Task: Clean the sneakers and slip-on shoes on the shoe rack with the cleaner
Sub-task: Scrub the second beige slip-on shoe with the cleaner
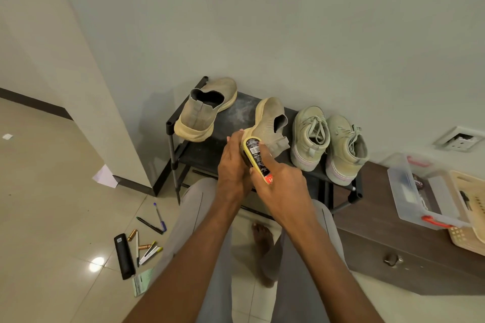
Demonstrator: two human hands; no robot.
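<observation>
A black shoe rack (236,115) stands against the wall. A beige slip-on shoe (204,110) lies on its left side. A second slip-on shoe (270,120) is tilted on its side, sole facing left, and my left hand (232,162) holds its heel end. My right hand (280,186) grips a yellow and black cleaner (256,157) with a barcode label, pressed against the tilted shoe's heel. Two pale green lace-up sneakers (309,136) (345,149) stand side by side on the rack's right part.
A dark brown cabinet (393,238) at the right carries a clear plastic box (420,191) and a cream basket (469,204). Pens, markers and a black case (123,255) lie on the tiled floor at the left. My legs and a bare foot (262,241) are below the rack.
</observation>
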